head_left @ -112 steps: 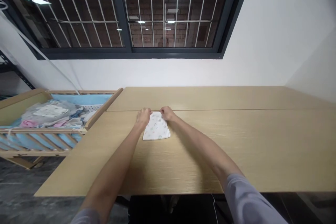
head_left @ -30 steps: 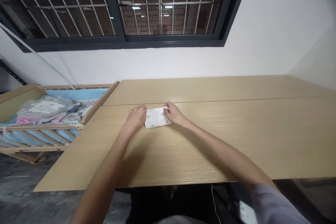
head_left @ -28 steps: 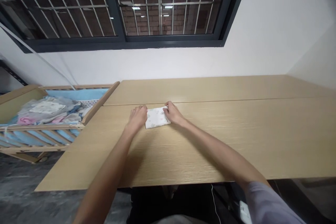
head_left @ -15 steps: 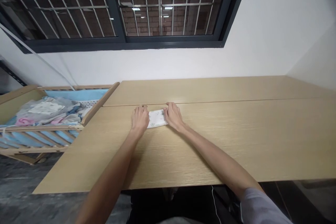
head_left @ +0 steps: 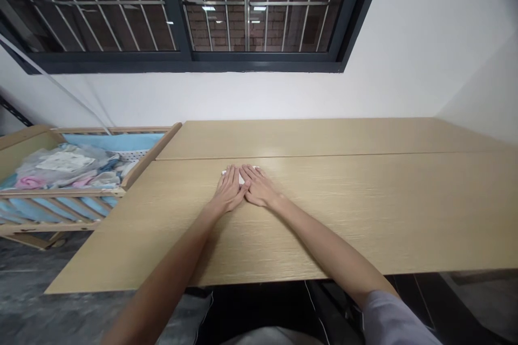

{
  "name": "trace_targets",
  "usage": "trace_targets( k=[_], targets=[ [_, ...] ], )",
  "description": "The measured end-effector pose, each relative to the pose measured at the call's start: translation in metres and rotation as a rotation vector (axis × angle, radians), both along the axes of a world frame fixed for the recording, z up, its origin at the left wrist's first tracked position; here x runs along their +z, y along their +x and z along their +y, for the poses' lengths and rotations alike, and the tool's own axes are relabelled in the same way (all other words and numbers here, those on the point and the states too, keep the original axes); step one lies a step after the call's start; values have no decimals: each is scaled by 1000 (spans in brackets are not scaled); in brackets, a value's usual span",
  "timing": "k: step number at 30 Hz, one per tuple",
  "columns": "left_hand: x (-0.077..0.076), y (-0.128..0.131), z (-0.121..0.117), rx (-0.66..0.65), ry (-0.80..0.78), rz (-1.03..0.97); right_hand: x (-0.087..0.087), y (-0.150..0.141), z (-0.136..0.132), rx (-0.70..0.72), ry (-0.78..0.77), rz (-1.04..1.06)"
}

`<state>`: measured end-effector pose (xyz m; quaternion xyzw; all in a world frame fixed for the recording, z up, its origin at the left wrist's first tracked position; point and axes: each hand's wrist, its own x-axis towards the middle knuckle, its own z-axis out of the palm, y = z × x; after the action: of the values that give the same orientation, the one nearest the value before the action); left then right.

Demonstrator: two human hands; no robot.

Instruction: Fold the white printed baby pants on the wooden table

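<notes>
**Fingers:** L hand (head_left: 229, 191) & R hand (head_left: 259, 187) both lie palm-down, flat on the tabletop, side by side. Fingers on each hand are straight & slightly spread, not curled, no pinch or clamp on anything. L fingers (head_left: 231, 177) point up & to the R, R fingers (head_left: 250, 175) up & to the L, so the two hands form a rough V. Inner edges of the hands meet or nearly meet at the bottom of the V; can't tell which from this view.

**Cloth:** small folded white cloth (head_left: 241, 178) sits under the fingertips of both hands, mostly hidden. Only slivers show: a corner past the L fingers, another past the R fingers & a bit in the gap btwn them. Its print can't be made out.

**Edges/room:** cloth is just below the seam btwn the 2 pale wood table panels (head_left: 364, 155), on the nearer panel of the wooden tabletop (head_left: 364, 215). Near table edge is well below the hands; long run of wood to the R. To the L, past the table corner, is a slatted wooden crib (head_left: 150, 143) w/ blue padding & a heap of baby clothes (head_left: 68, 164). It's well apart from both hands. Grey sleeve (head_left: 388, 318) on R arm.
</notes>
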<state>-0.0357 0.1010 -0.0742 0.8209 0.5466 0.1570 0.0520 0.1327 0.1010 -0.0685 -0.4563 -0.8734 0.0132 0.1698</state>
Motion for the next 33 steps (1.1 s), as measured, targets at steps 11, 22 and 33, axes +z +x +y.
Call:
trace_targets(
  k=[11, 22, 33],
  targets=[
    [10, -16, -4, 34, 15, 32, 2, 25, -1, -97, -78, 163],
    [42, -39, -6, -194, 34, 7, 10, 53, 2, 162, -153, 245],
    [68, -28, -18, -29, 133, -165, 20, 41, 16, 35, -120, 734]
  ],
)
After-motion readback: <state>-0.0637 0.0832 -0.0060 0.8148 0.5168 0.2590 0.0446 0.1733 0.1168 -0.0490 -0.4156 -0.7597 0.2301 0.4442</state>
